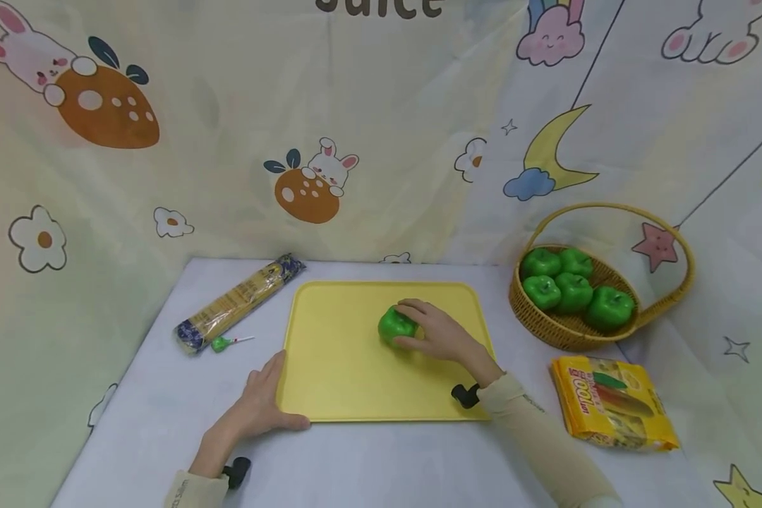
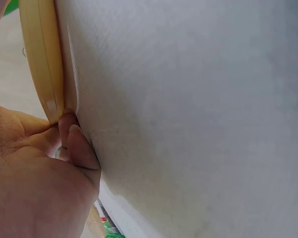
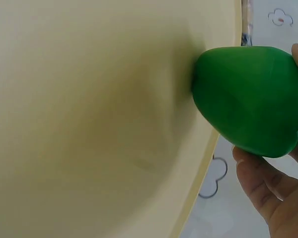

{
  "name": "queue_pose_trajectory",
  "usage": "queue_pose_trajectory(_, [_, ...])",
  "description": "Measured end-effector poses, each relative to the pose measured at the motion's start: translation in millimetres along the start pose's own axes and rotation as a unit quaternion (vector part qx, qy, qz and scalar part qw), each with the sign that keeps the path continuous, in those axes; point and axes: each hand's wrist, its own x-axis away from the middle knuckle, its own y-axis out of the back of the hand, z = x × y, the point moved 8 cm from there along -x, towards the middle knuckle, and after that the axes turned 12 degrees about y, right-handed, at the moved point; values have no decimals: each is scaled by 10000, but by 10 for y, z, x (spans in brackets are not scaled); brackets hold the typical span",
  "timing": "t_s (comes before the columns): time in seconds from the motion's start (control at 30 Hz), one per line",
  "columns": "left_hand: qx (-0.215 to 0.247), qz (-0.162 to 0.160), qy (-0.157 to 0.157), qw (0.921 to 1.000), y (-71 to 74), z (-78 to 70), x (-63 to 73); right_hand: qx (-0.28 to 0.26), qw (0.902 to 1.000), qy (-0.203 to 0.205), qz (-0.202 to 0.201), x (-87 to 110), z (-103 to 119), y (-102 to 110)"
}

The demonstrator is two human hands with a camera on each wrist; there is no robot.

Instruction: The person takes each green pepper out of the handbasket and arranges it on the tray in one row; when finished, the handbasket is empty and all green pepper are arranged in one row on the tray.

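Observation:
My right hand (image 1: pixel 441 334) holds a glossy green apple (image 1: pixel 396 325) over the right half of the yellow tray (image 1: pixel 336 367). In the right wrist view the apple (image 3: pixel 251 99) is between the fingers and thumb, its tapered end close to the tray surface; whether it touches cannot be told. My left hand (image 1: pixel 263 398) grips the tray's near left corner, fingers along the left edge and thumb on the front edge. Curled fingertips (image 2: pixel 82 148) lie against the tray rim (image 2: pixel 42 59) in the left wrist view.
A wicker basket (image 1: pixel 549 331) with several green apples (image 1: pixel 573 291) stands at the back right. In front of it lies a yellow packet (image 1: pixel 616 403). Left of the tray are a long noodle packet (image 1: pixel 238 303) and a green lollipop (image 1: pixel 221 343). A printed cloth (image 1: pixel 394 141) hangs behind.

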Motion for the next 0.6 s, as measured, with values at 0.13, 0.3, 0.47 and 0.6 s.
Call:
queue_pose_trajectory(0.13, [-5, -34, -34, 10000, 24, -21, 0, -250, 9995, 179, 13, -180, 88, -81])
queue_pose_trajectory(0.3, [-18, -34, 37, 10000, 32, -19, -10, -462, 9980, 423, 62, -368, 185, -181])
queue_pose_trajectory(0.47, [1, -13, 71, 10000, 28, -5, -20, -550, 9962, 645, 197, -528, 269, -291])
queue_pose_trajectory(0.6, [63, 18, 61, 10000, -3, 21, -45, -713, 9946, 672, 333, -633, 339, -366])
